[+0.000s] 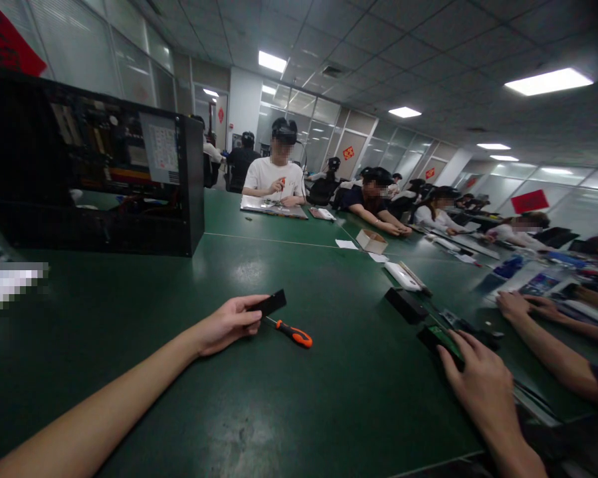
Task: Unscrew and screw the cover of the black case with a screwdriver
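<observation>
My left hand (233, 325) is closed around a flat black rectangular piece (270, 303), pinched between thumb and fingers above the green table (249, 405). Right beside it lies a screwdriver (294, 334) with an orange and black handle; its shaft points toward the left hand and its tip is hidden. Over on the right, my right hand (481, 378) grips a black casing with a green circuit board (437, 337) in it. A black box-shaped part (406, 305) lies just beyond that casing.
An open black computer case (192, 179) stands at the left. Small dark parts (471, 326) lie near my right hand. A co-worker's hands (515, 307) rest on the table at the right. A white device (402, 275) and a small cardboard box (371, 241) sit farther back.
</observation>
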Demonstrator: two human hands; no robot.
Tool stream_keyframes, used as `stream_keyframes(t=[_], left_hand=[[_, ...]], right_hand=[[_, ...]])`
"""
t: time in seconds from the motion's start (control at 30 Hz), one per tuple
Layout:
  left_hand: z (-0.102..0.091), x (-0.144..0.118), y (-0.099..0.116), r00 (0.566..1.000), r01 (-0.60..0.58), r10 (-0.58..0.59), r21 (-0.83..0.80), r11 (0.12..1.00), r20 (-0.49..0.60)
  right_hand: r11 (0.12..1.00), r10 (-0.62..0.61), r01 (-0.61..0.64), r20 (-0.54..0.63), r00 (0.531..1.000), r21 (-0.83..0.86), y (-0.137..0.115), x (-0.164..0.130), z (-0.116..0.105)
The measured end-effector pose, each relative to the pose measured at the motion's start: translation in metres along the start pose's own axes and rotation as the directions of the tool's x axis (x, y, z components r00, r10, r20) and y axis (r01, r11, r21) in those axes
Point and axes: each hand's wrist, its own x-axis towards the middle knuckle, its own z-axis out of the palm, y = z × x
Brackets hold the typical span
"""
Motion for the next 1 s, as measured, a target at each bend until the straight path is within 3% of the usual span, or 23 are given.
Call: stream_keyframes(t=[0.07,0.17,0.27,0.33,0.4,0.47,0.63,0.77,0.87,1.0], left_hand=[[0.007,-0.003,-0.001,0.992,0.077,-0.083,0.064,0.995,0.099],[0.016,-0.004,-0.005,0.983,0.095,-0.116,0.138,0.986,0.146],[0.020,-0.002,-0.011,0.995,0.044,-0.065,0.232,0.972,0.082],[0.022,0.000,-0.014,0.998,-0.005,-0.010,0.255,0.967,0.058],[0.022,0.001,-0.015,0.998,-0.054,0.042,0.260,0.964,0.051],[0.021,0.001,-0.015,0.997,-0.067,0.056,0.258,0.964,0.049],[0.018,0.000,-0.016,0.996,0.021,-0.034,0.159,0.987,0.081],[0.015,0.003,-0.018,0.997,0.068,-0.067,-0.011,0.998,0.033],[0.014,0.004,-0.019,0.996,0.081,-0.080,-0.025,0.996,0.035],[0.015,0.003,-0.018,0.996,0.083,-0.082,-0.016,0.996,0.044]], right_hand=[[0.982,-0.125,0.140,-0.121,0.985,0.130,-0.042,0.010,-0.024],[0.829,-0.385,0.424,-0.178,0.905,0.364,-0.127,0.026,-0.058],[0.566,-0.668,0.690,-0.241,0.705,0.451,-0.215,0.042,-0.073],[0.454,-0.741,0.762,-0.279,0.611,0.463,-0.258,0.051,-0.069],[0.443,-0.760,0.760,-0.250,0.599,0.475,-0.283,0.055,-0.059],[0.464,-0.764,0.746,-0.210,0.610,0.477,-0.292,0.053,-0.049],[0.530,-0.734,0.692,-0.144,0.664,0.489,-0.278,0.043,-0.049],[0.624,-0.620,0.561,-0.093,0.779,0.543,-0.249,0.048,-0.051],[0.768,-0.433,0.393,-0.042,0.901,0.506,-0.194,0.053,-0.044],[0.949,-0.169,0.154,0.028,0.985,0.276,-0.072,0.045,-0.028]])
